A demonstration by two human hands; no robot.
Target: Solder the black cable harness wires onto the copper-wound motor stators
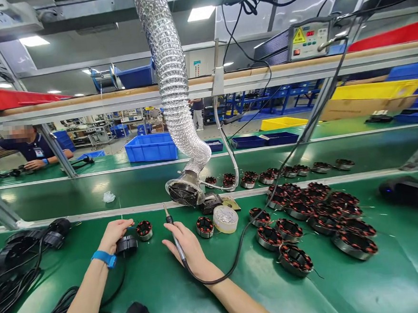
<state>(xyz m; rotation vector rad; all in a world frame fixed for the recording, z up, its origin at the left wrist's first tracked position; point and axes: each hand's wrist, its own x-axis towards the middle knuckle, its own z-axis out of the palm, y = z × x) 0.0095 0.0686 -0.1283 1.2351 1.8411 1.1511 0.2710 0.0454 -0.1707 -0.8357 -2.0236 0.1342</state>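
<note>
My right hand holds a soldering iron, its tip pointing up and away. My left hand is closed in a pinch at the fingertips, on a thin solder wire that hangs down to it. A small bit of colour shows at those fingertips, too small to name. Below the left fingers sits a black round cable part, partly covered by the hand. Just right of it lies a motor stator with red-brown windings. Another stator lies right of my right hand, beside a round pale tub.
A fume hood on a foil duct hangs ahead. Several stators cover the right side. Black cables lie left. The iron's cord crosses the bench. A co-worker sits beyond the frame, left.
</note>
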